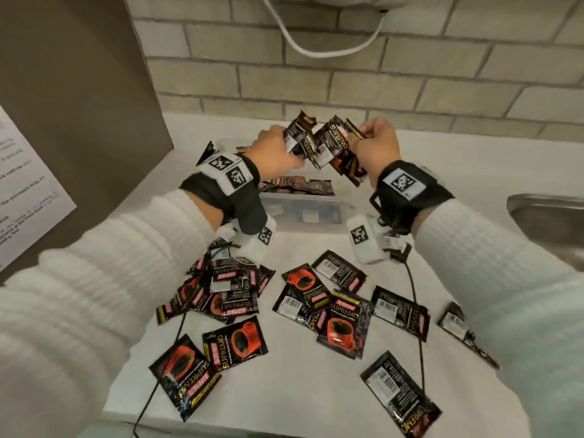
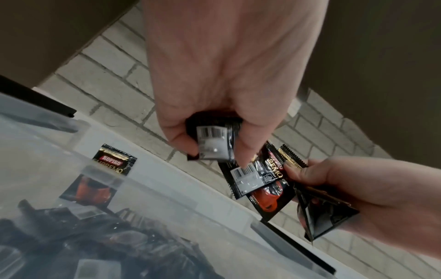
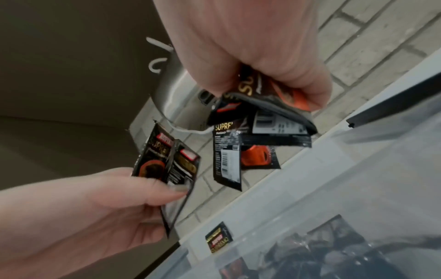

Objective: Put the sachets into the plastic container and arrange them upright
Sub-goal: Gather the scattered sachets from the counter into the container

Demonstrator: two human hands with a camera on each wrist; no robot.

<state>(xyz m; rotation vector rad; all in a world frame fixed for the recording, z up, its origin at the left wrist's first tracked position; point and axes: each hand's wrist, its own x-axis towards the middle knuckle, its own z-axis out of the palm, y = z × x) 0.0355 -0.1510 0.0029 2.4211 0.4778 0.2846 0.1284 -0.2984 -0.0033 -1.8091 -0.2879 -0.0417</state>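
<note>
A: Black foil sachets, both hands are gripping some, raised above the plastic container [image 1: 311, 213].

B: Left hand [image 1: 274, 150]?

A: Fingers are curling round a small bunch of sachets [image 1: 298, 131], two at least, exact count unclear. Left wrist view is showing a barcode side facing out between thumb and fingers.

B: Right hand [image 1: 376, 147]?

A: It's pinching a bigger fan of sachets [image 1: 331, 145], four or so, splaying toward the left hand and hanging down from the fingers. The two bunches are sitting just beside each other; I can't tell whether they're touching.

B: Container?

A: Clear, sitting on the white counter [image 1: 303, 374] directly under and between both hands. It's holding a layer of sachets already [image 1: 297, 184], mostly lying flat or leaning, hard to read through the plastic. One sachet [image 2: 114, 160] is standing beyond the far wall of the container, past the left hand, toward the brick wall [image 1: 316, 74].

B: Rest?

A: Loose sachets [image 1: 339, 320] are lying scattered on the counter on the near side of both wrists, some face up, some barcode up, several overlapping in a pile [image 1: 221, 292] below the left wrist. A steel sink [image 1: 550, 216] is showing out past the right wrist. A brown cabinet panel [image 1: 79, 90] with a printed sheet [image 1: 25, 184] is standing outside the left arm.
</note>
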